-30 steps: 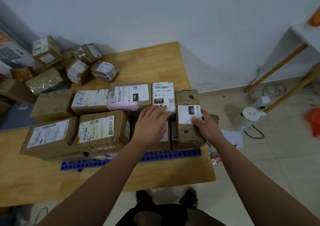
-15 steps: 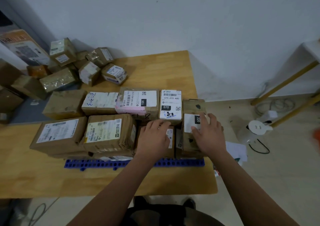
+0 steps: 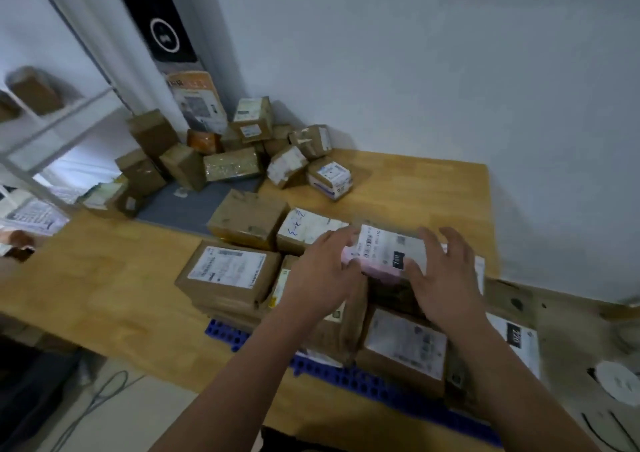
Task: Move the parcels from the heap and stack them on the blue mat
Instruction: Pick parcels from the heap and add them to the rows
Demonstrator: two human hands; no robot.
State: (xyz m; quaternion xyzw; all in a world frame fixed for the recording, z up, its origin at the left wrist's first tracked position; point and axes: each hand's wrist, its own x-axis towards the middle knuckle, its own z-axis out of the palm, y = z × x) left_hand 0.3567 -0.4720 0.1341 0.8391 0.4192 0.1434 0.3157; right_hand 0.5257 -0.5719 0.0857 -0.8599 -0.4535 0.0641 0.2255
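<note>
Brown cardboard parcels stand packed in rows on the blue mat, which shows only at its front edge. Among them are a large labelled box at the left and a parcel marked 220 at the right. A pink parcel with a white label sits in the back row. My left hand holds its left end and my right hand its right end, thumbs at the front and fingers on top. The heap of parcels lies at the table's far left corner against the wall.
The wooden table carries a grey mat under part of the heap. A white shelf frame stands at the left. Cables run over the floor below, and a white round device sits at the right.
My view has swung left. Both hands left the parcels at the right end of the mat and moved back to the pink parcel, taking it at both ends.
</note>
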